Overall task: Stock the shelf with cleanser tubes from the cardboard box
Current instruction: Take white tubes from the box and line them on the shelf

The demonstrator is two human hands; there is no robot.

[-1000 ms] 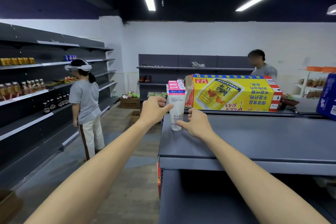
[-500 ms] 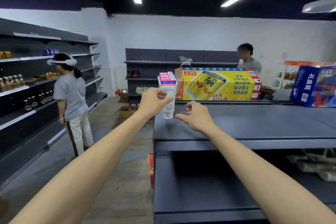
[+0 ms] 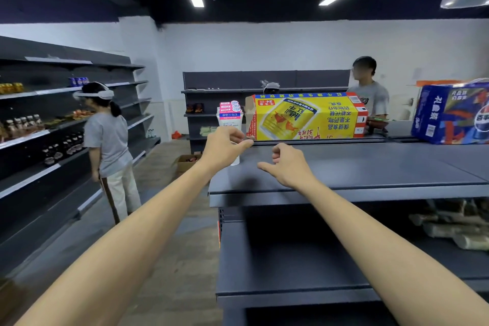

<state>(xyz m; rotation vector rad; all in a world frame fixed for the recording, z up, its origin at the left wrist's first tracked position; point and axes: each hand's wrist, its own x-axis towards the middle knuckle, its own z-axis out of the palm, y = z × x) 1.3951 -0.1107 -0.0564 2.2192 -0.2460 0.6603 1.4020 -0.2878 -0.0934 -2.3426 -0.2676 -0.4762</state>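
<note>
Up top: white cleanser tubes w/ pink-and-blue labels, several bunched upright, caps down, at left end of dark grey metal top shelf, just beside upside-down yellow drinks carton w/ can print. Left hand in front of the tubes, hiding their lower half; thumb and forefinger reaching toward each other at front tube's right side, but can't tell if actually pinching or just touching. Right hand hovering over bare shelf, apart from tubes, holding nothing; fingers loosely curled, thumb out to the left. Blue printed carton w/ handle at far right of same shelf. Below, lower dark grey shelf, w/ pale wrapped bundles at its right end. In aisle at left, person in grey tee w/ white headset facing wall shelving w/ bottles. Another person in grey tee behind yellow carton. Open brown cardboard box on floor beyond shelf end.
</note>
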